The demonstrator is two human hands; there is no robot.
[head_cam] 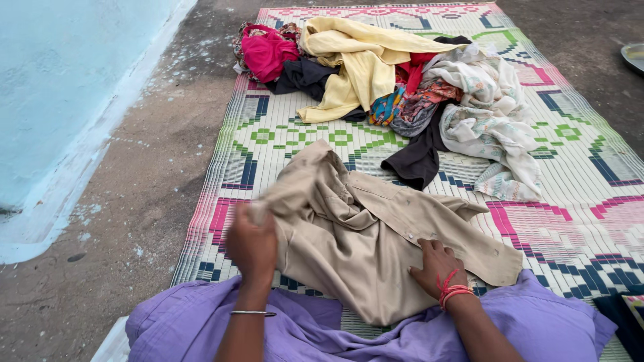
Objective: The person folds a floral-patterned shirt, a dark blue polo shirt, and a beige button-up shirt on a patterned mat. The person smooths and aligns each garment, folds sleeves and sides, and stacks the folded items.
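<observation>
A khaki shirt (362, 228) lies crumpled on a woven patterned mat (577, 221) in front of me. My left hand (251, 245), with a thin metal bangle at the wrist, grips the shirt's left edge and lifts it a little. Resting flat on the shirt's lower right part is my right hand (436, 265), fingers spread, red threads tied around the wrist. Purple cloth (537, 322) covers my knees at the bottom of the view.
A heap of clothes (402, 74) lies at the mat's far end: pink, yellow, black, printed white pieces. A pale blue wall (60, 87) runs along the left. Bare concrete floor (134, 201) surrounds the mat. A metal dish (634, 57) shows at the right edge.
</observation>
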